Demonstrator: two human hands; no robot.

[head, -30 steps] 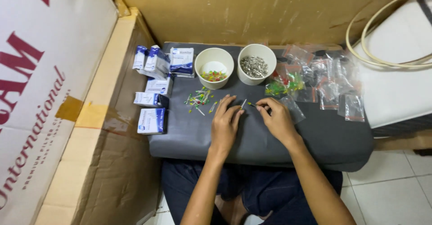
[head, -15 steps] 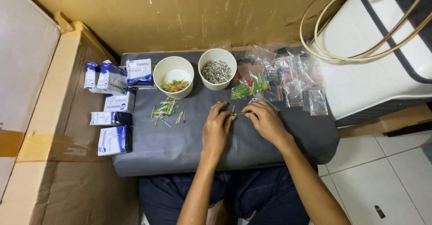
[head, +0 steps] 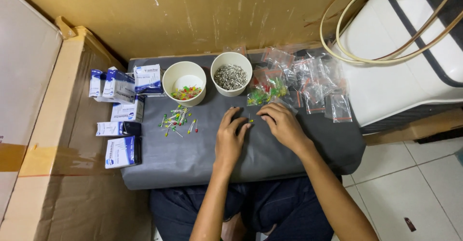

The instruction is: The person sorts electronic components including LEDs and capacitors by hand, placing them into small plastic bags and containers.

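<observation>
Two cream cups [head: 183, 83] at back of grey worktop [head: 193, 159]: left one part-filled with small coloured lights [head: 186, 93], right cup [head: 232, 73] full of grey metal bits [head: 230, 76]. More loose lights [head: 177, 119] scattered just in front of left cup. Clear bags [head: 308, 84] piled to right, some holding green pieces. Left hand [head: 230, 139] and right hand [head: 283, 125] flat on worktop, fingers loosely curled near one small green light [head: 249, 119] between them; actual grip impossible to tell.
</observation>
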